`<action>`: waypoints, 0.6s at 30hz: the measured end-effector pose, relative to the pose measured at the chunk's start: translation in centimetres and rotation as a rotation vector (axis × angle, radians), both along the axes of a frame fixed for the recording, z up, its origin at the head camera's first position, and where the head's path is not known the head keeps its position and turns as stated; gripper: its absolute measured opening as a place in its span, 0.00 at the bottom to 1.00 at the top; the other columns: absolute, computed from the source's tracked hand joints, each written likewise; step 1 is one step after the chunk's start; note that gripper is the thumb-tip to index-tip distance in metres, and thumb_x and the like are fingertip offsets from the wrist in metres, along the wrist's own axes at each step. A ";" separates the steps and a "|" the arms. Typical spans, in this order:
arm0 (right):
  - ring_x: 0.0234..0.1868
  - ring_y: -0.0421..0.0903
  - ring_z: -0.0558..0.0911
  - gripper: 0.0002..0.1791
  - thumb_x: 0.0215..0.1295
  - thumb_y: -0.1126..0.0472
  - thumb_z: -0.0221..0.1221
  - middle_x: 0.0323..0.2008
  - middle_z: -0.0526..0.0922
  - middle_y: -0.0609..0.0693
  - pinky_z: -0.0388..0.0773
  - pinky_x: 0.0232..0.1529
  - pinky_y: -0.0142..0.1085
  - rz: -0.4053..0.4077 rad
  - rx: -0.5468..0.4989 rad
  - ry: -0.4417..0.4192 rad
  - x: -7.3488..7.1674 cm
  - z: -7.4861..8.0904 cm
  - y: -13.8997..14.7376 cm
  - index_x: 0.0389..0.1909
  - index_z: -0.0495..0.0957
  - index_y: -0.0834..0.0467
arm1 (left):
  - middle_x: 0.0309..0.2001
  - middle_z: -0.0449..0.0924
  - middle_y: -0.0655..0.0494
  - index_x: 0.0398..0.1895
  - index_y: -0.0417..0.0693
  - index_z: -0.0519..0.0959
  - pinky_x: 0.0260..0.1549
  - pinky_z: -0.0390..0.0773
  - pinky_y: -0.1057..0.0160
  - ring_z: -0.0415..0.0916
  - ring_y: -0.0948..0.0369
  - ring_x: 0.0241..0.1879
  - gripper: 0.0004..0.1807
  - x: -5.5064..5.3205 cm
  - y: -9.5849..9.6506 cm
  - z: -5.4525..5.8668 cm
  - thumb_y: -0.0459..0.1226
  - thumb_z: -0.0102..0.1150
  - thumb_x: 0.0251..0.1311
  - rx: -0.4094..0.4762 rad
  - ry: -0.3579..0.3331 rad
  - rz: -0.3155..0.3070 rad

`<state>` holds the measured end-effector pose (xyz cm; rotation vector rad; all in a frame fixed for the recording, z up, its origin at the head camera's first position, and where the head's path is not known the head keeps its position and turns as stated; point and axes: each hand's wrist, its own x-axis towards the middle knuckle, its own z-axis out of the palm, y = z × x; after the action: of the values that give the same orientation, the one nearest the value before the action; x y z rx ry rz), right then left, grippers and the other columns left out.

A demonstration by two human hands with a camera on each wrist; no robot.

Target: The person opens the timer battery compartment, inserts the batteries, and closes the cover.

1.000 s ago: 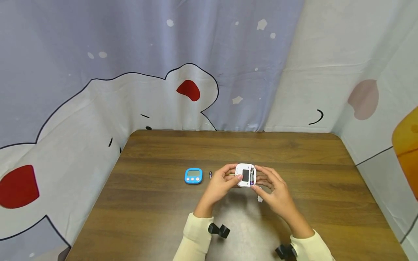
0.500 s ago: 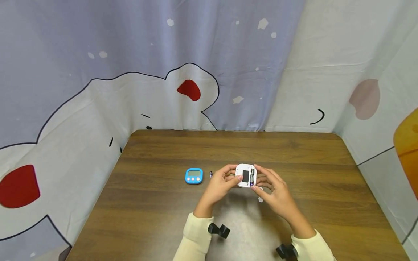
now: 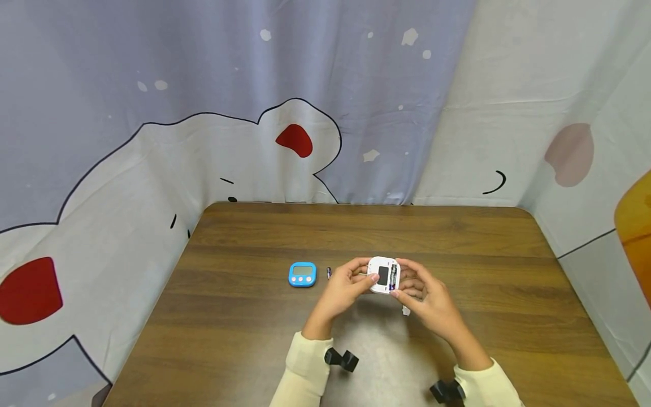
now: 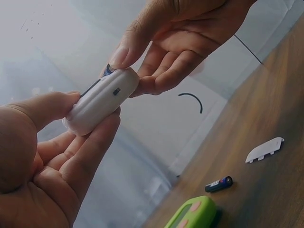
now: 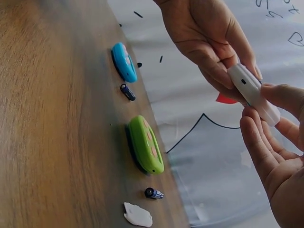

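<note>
Patterned curtains (image 3: 229, 73) hang behind your wooden table (image 3: 218, 345). Below and right of the head frame's centre, your left hand (image 3: 342, 291) and right hand (image 3: 432, 302) both grip the white device (image 3: 383, 275); a blue timer (image 3: 302, 275) lies further left.

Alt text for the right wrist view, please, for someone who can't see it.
Left hand and right hand hold a white device above a wooden table. Roughly lined up on it: a blue timer, a battery, a green timer, a second battery and a white cover.
</note>
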<state>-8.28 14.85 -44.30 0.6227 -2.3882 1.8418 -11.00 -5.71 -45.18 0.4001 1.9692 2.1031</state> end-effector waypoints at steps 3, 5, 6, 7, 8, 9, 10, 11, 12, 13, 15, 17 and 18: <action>0.36 0.52 0.84 0.33 0.57 0.75 0.66 0.40 0.80 0.61 0.84 0.36 0.37 0.008 -0.014 -0.030 0.0 0.0 0.0 0.64 0.67 0.65 | 0.42 0.80 0.43 0.59 0.28 0.71 0.42 0.83 0.53 0.81 0.64 0.38 0.21 0.0 0.0 0.0 0.26 0.58 0.64 0.000 -0.002 -0.003; 0.37 0.52 0.83 0.33 0.58 0.75 0.65 0.39 0.79 0.62 0.84 0.35 0.36 0.006 -0.022 -0.042 0.0 0.0 -0.1 0.64 0.66 0.65 | 0.42 0.80 0.43 0.60 0.28 0.70 0.43 0.82 0.49 0.80 0.65 0.37 0.21 0.0 0.0 0.0 0.26 0.57 0.64 0.002 -0.002 -0.005; 0.37 0.53 0.83 0.33 0.58 0.75 0.65 0.39 0.79 0.62 0.84 0.35 0.36 0.006 -0.031 -0.048 0.0 0.0 -0.1 0.64 0.66 0.66 | 0.42 0.80 0.42 0.60 0.28 0.70 0.43 0.82 0.48 0.80 0.65 0.37 0.21 0.0 0.0 0.0 0.26 0.57 0.64 0.005 -0.002 -0.005; 0.37 0.53 0.83 0.33 0.58 0.75 0.65 0.39 0.78 0.63 0.83 0.35 0.35 0.007 -0.040 -0.055 0.0 -0.1 -0.1 0.64 0.66 0.66 | 0.42 0.80 0.42 0.60 0.28 0.70 0.43 0.82 0.46 0.80 0.65 0.37 0.21 0.0 0.0 0.0 0.26 0.57 0.65 0.006 -0.002 -0.005; 0.36 0.53 0.83 0.33 0.58 0.76 0.64 0.38 0.78 0.64 0.83 0.35 0.35 0.008 -0.052 -0.059 0.0 -0.1 -0.2 0.64 0.66 0.66 | 0.42 0.80 0.42 0.61 0.28 0.70 0.43 0.81 0.46 0.80 0.64 0.37 0.21 0.0 0.0 0.1 0.26 0.57 0.65 0.007 -0.001 -0.005; 0.36 0.53 0.83 0.33 0.58 0.76 0.64 0.38 0.77 0.64 0.83 0.35 0.34 0.009 -0.065 -0.066 -0.1 -0.3 -0.2 0.64 0.65 0.66 | 0.42 0.80 0.41 0.61 0.28 0.70 0.44 0.81 0.44 0.80 0.64 0.37 0.22 0.0 0.0 0.1 0.26 0.57 0.65 0.008 0.000 -0.004; 0.36 0.54 0.82 0.33 0.58 0.77 0.63 0.38 0.76 0.65 0.83 0.34 0.34 0.015 -0.078 -0.069 -0.1 -0.5 -0.2 0.65 0.65 0.66 | 0.43 0.80 0.41 0.61 0.28 0.70 0.44 0.81 0.44 0.80 0.63 0.38 0.21 0.0 0.0 0.1 0.26 0.57 0.65 0.008 0.003 -0.003; 0.36 0.54 0.82 0.33 0.58 0.78 0.63 0.38 0.76 0.66 0.83 0.34 0.33 0.020 -0.092 -0.073 -0.2 -0.8 -0.2 0.65 0.64 0.66 | 0.42 0.80 0.41 0.61 0.28 0.70 0.44 0.80 0.43 0.81 0.62 0.38 0.22 0.0 0.0 0.1 0.26 0.57 0.65 0.008 0.005 -0.002; 0.36 0.54 0.82 0.33 0.58 0.78 0.63 0.38 0.75 0.67 0.83 0.34 0.33 0.023 -0.107 -0.075 -0.3 -1.2 -0.1 0.65 0.64 0.66 | 0.42 0.80 0.41 0.61 0.28 0.70 0.44 0.80 0.42 0.81 0.61 0.38 0.22 0.0 0.1 0.1 0.26 0.57 0.65 0.007 0.008 -0.001; 0.36 0.54 0.82 0.34 0.58 0.78 0.63 0.38 0.75 0.67 0.82 0.34 0.33 0.023 -0.114 -0.077 -0.5 -1.5 -0.1 0.65 0.63 0.66 | 0.42 0.80 0.42 0.60 0.28 0.70 0.44 0.79 0.42 0.81 0.60 0.39 0.22 0.1 0.1 0.1 0.26 0.57 0.64 0.005 0.011 0.000; 0.36 0.53 0.81 0.34 0.58 0.79 0.63 0.38 0.74 0.67 0.82 0.33 0.32 0.022 -0.128 -0.078 -0.7 -2.2 -0.1 0.65 0.63 0.64 | 0.41 0.80 0.43 0.60 0.28 0.70 0.44 0.79 0.41 0.80 0.59 0.39 0.22 0.1 0.1 0.2 0.26 0.58 0.64 0.004 0.017 0.003; 0.35 0.51 0.81 0.35 0.57 0.78 0.63 0.38 0.74 0.66 0.82 0.33 0.32 0.015 -0.133 -0.076 -0.9 -2.8 0.0 0.65 0.62 0.63 | 0.41 0.79 0.44 0.60 0.28 0.71 0.44 0.79 0.41 0.80 0.58 0.39 0.21 0.1 0.1 0.1 0.26 0.58 0.64 0.005 0.024 0.005; 0.35 0.51 0.80 0.35 0.57 0.78 0.63 0.38 0.74 0.65 0.82 0.33 0.31 0.010 -0.136 -0.076 -1.0 -3.0 -0.1 0.65 0.62 0.62 | 0.41 0.79 0.44 0.60 0.28 0.71 0.44 0.79 0.40 0.80 0.58 0.39 0.21 0.1 0.1 0.1 0.26 0.58 0.64 0.006 0.027 0.006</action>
<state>-9.25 14.78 -47.26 0.5628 -2.2836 2.0464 -10.90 -5.60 -45.04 0.4260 1.9813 2.1191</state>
